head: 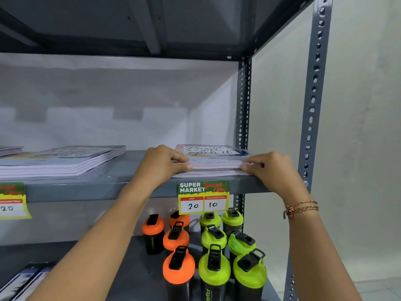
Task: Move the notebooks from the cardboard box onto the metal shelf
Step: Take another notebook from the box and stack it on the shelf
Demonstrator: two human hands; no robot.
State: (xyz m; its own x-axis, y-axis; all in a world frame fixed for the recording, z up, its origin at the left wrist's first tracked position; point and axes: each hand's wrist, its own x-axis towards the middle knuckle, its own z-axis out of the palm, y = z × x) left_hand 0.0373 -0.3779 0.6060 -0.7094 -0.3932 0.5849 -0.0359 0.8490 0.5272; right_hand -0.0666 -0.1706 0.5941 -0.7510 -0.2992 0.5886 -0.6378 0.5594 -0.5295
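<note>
Both arms reach up at centre frame: left hand and right hand grip opposite ends of a notebook stack on the metal shelf.

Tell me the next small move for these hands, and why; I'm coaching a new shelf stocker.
Probably push the notebook stack a little further back, then let go. The left hand and right hand grip its two front corners, and its front edge sits right at the lip of the metal shelf, just above the price tag. The neighbouring stack lies further in.
</note>
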